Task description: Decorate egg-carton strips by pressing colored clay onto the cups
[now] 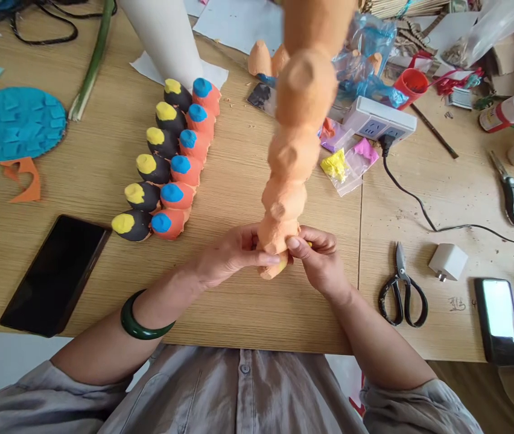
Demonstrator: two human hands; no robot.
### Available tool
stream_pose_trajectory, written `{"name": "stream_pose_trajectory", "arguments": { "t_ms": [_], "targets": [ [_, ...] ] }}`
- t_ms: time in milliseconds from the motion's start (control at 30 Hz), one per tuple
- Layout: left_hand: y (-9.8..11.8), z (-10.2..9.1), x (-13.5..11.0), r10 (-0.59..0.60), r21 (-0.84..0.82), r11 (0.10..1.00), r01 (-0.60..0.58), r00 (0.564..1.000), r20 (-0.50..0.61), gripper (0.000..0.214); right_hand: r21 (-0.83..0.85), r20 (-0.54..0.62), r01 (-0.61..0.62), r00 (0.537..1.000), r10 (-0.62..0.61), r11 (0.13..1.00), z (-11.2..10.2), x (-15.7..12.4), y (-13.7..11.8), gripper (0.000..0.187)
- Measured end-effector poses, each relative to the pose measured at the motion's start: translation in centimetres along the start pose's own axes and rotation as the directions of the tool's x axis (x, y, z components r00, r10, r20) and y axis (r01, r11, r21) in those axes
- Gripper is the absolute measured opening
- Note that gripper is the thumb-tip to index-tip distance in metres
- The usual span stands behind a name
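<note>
Between my hands stands a long orange strip of egg-carton cups [284,160], its far end rising close to the camera. My left hand [234,253] grips its near end from the left, thumb across the lowest cup. On the right, my right hand [318,256] pinches the edge of the same end. A bit of yellow shows at my right fingers and on the lowest cup; what it is I cannot make out. To the left lies a double row of painted egg-carton cups [180,163], black with yellow tips and red with blue tips.
A dark phone [55,274] and a blue paper oval [17,123] lie left. Right are scissors [402,286], a white plug adapter [448,261], a lit phone [499,319] and a power strip [379,123] with its cable. Clay packets [345,166] lie beyond my hands, near a white cylinder [164,42].
</note>
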State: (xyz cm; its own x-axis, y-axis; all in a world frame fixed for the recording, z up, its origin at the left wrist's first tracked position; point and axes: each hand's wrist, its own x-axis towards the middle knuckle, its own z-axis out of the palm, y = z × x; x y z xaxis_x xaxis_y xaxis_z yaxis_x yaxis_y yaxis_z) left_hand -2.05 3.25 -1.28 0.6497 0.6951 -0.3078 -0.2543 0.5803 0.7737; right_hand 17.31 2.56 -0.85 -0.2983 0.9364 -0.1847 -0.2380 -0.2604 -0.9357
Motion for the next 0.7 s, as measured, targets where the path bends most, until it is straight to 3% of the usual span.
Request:
{"name": "stream_pose_trajectory", "arguments": {
  "t_ms": [133,300,400,700],
  "targets": [
    [0.61,-0.28,-0.37,0.019,-0.093,0.996,-0.013,0.998,0.057,0.038,0.197,-0.041,0.021,0.999,-0.013,0.980,-0.67,0.39,0.25,0.054],
    [0.62,-0.17,-0.44,0.075,-0.126,0.990,-0.062,0.992,0.106,0.043,0.348,-0.050,-0.036,0.997,0.057,0.937,-0.83,0.92,0.32,0.058],
    [0.63,0.02,-0.34,0.062,-0.127,0.991,-0.047,0.992,0.114,0.049,0.358,-0.049,-0.051,0.996,0.073,0.932,-0.81,0.99,0.46,0.059],
    [0.29,0.29,-0.20,0.022,-0.165,0.986,-0.023,1.000,-0.004,0.047,0.287,-0.064,-0.050,0.995,0.071,0.957,-0.72,0.81,0.80,0.061]
  ]
}}
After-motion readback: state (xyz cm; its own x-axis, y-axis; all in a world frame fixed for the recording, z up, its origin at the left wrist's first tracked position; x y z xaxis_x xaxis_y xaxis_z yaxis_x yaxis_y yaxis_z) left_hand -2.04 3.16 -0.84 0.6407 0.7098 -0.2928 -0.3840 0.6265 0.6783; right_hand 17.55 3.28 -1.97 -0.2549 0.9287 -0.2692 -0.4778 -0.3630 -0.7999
